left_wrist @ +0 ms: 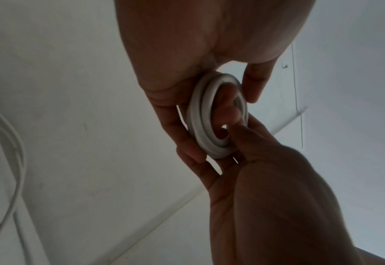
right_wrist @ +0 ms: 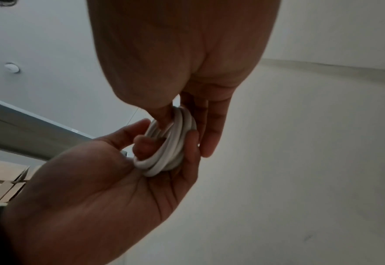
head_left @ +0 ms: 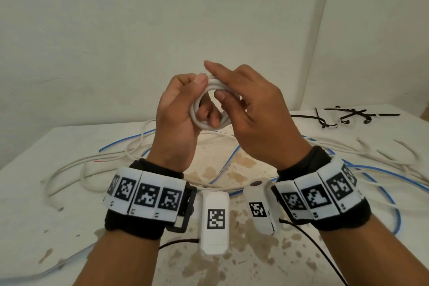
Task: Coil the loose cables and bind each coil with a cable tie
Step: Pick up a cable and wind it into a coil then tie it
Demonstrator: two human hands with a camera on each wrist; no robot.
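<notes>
Both hands hold one small white coil raised above the surface. Left hand grips the coil, thumb clamping the top and fingers passing through its centre; right hand pinches the opposite side, forefinger extended. Winding of this cable appears complete, but no tie is visible on it. Loose white cables and blue cables remain uncoiled on the surface. Black cable ties lie at the far right, apparently unused.
</notes>
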